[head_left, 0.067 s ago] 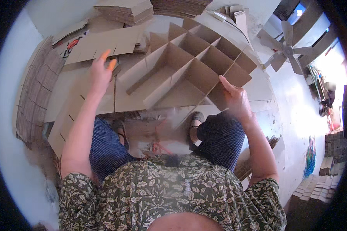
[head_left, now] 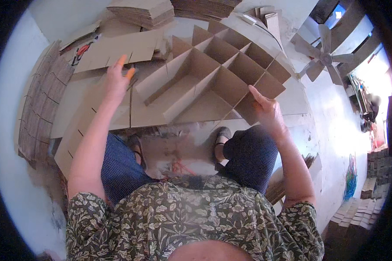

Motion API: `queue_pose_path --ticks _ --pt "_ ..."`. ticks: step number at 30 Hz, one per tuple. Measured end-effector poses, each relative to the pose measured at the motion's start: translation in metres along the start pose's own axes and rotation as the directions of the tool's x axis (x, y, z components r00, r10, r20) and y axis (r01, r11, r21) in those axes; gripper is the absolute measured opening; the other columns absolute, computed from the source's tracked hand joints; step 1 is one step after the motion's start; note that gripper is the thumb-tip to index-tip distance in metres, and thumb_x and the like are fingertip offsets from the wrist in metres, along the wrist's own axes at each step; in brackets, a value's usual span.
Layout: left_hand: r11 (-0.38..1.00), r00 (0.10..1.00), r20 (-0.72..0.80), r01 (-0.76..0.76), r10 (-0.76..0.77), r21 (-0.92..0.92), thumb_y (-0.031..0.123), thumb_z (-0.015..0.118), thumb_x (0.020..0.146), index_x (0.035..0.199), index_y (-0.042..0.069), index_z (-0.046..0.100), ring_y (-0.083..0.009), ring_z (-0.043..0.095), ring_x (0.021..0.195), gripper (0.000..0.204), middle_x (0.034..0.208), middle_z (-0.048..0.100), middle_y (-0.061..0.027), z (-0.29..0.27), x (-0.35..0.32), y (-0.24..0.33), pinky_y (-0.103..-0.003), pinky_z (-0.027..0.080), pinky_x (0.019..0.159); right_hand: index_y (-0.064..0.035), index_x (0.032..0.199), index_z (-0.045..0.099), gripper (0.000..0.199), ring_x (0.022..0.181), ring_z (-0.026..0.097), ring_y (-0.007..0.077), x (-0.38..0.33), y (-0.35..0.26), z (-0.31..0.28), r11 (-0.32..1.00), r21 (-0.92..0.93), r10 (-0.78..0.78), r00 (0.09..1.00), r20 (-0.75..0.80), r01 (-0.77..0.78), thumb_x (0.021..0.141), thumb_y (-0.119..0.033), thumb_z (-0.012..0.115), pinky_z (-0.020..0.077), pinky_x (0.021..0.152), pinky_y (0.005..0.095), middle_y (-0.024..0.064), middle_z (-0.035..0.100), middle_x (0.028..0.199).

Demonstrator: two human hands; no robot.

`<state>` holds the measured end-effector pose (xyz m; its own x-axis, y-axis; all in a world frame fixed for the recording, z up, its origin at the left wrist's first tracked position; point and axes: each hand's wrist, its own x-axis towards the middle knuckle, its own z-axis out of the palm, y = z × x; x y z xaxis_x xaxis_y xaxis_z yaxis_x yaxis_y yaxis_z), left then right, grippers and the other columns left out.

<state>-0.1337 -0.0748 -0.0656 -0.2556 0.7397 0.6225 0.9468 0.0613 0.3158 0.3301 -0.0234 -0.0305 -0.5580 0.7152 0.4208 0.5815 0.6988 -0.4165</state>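
A cardboard divider grid point(head_left: 225, 69), its slotted strips crossed into open cells, lies tilted on the table in front of me. My right hand point(head_left: 268, 112) holds its near right corner, thumb along the top edge of a strip, the other fingers hidden behind. To the left, my left hand point(head_left: 117, 80) hovers at the front edge of a flat slotted cardboard strip point(head_left: 117, 48). Orange covers sit on its thumb and a finger, which are spread with nothing visible between them. Whether a fingertip touches the strip cannot be made out.
Slotted cardboard sheets point(head_left: 43, 100) stand stacked along the left wall. More cardboard stacks point(head_left: 143, 13) lie at the back, near red-handled scissors or pliers point(head_left: 82, 51). A fan point(head_left: 326, 57) stands at the right. Cardboard pieces point(head_left: 355, 213) pile up at the lower right.
Hardly anything differs. The whole view has shifted by a few pixels, and my left hand has moved slightly.
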Motion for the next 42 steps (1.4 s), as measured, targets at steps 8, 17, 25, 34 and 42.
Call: queue_pose_path --ticks 8,17,25,34,42 --pt "0.933 0.868 0.374 0.234 -0.328 0.274 0.026 0.066 0.082 0.113 0.013 0.061 -0.0291 0.054 0.108 0.034 0.118 0.059 -0.0092 0.029 0.062 0.005 -0.042 0.048 0.085 -0.0091 0.126 0.054 0.046 0.082 0.063 0.037 -0.002 -0.005 -0.01 0.989 -0.14 0.042 0.999 -0.023 -0.045 0.081 -0.002 0.061 0.0513 0.07 0.0413 0.0179 0.065 0.095" --pt "0.886 0.959 -0.142 -0.162 0.245 0.434 0.031 0.059 0.087 0.108 0.018 0.066 -0.0316 0.063 0.089 0.025 0.097 0.066 -0.0141 0.04 0.049 0.007 -0.043 0.049 0.076 0.0018 0.108 0.061 0.026 0.083 0.064 0.0318 0.025 -0.079 -0.018 0.988 0.066 -0.127 0.972 -0.2 0.143 0.083 -0.004 0.065 0.0512 0.071 0.0347 0.0181 0.064 0.093" --pt "0.967 0.957 -0.219 -0.222 0.191 -0.127 0.009 0.059 0.084 0.105 0.012 0.068 -0.0323 0.063 0.088 0.023 0.097 0.067 -0.014 -0.013 0.056 0.071 -0.04 0.051 0.076 0.0035 0.111 0.06 0.027 0.084 0.067 0.0222 0.026 -0.084 -0.02 0.896 0.435 0.133 0.988 -0.081 -0.085 0.09 -0.014 0.06 0.0529 0.073 0.0301 0.0153 0.066 0.098" --pt "0.573 0.677 -0.2 -0.716 0.708 -0.399 0.019 0.072 0.072 0.101 0.006 0.069 -0.0286 0.06 0.105 0.032 0.114 0.063 -0.0105 -0.047 -0.001 0.193 -0.034 0.052 0.086 0.0012 0.119 0.053 0.031 0.093 0.065 0.0248 0.038 -0.101 -0.036 0.081 0.972 0.59 0.797 0.131 -0.22 0.091 -0.012 0.056 0.0555 0.081 0.0366 0.0133 0.064 0.105" --pt "0.583 0.951 0.186 0.298 -0.246 -0.756 0.021 0.07 0.084 0.135 0.006 0.043 -0.0137 0.059 0.086 0.059 0.117 0.056 -0.0096 -0.005 0.065 0.096 -0.026 0.053 0.072 0.0003 0.092 0.067 0.015 0.072 0.06 0.0118 -0.045 -0.092 -0.052 0.905 0.35 0.368 0.856 -0.364 -0.241 0.087 -0.013 0.063 0.0473 0.067 0.0277 0.0055 0.068 0.081"
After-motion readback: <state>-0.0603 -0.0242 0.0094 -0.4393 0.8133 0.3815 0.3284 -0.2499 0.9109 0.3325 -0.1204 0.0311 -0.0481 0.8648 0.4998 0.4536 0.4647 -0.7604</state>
